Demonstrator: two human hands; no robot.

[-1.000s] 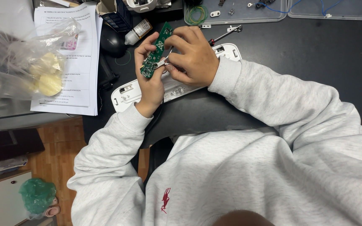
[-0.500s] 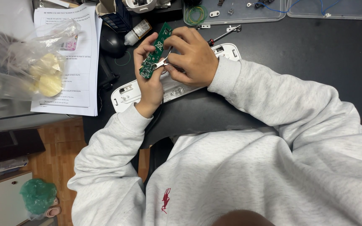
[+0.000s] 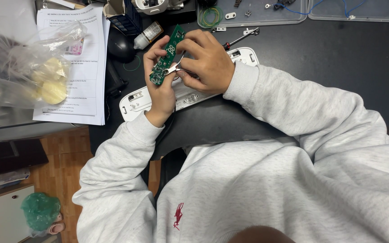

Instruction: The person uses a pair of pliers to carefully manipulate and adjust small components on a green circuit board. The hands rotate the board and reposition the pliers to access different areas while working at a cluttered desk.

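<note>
1. Two bare hands meet above the dark worktop [image 3: 329, 63], both in light grey sleeves.
2. Left hand [image 3: 160, 85]: its fingers are curled closed around a narrow green circuit board [image 3: 167, 54], held tilted, its upper end toward the top of the view.
3. Right hand [image 3: 205, 60]: its fingers are pinched shut on small metal tweezers [image 3: 175, 68], whose tips touch the board's lower half.
4. Directly beneath the hands lies a long white plastic housing [image 3: 136, 101], running diagonally; its left end stops just beside a printed paper sheet [image 3: 86, 67].
5. A red-handled screwdriver [image 3: 239, 39] lies just beyond the right hand, near the housing's upper end.
6. Left side: a clear plastic bag of yellow round pieces [image 3: 46, 83] overlaps the sheet and crowds that edge.
7. Far edge: clear plastic trays [image 3: 257, 13] with small parts and wires line the top; a small white bottle [image 3: 147, 35] and a dark rounded object [image 3: 120, 45] sit near the board's upper end.
8. Open room shows to the right of the right sleeve, where the worktop is bare dark surface up to the trays.
9. Near edge of the worktop runs under the forearms, touching both sleeves.
</note>
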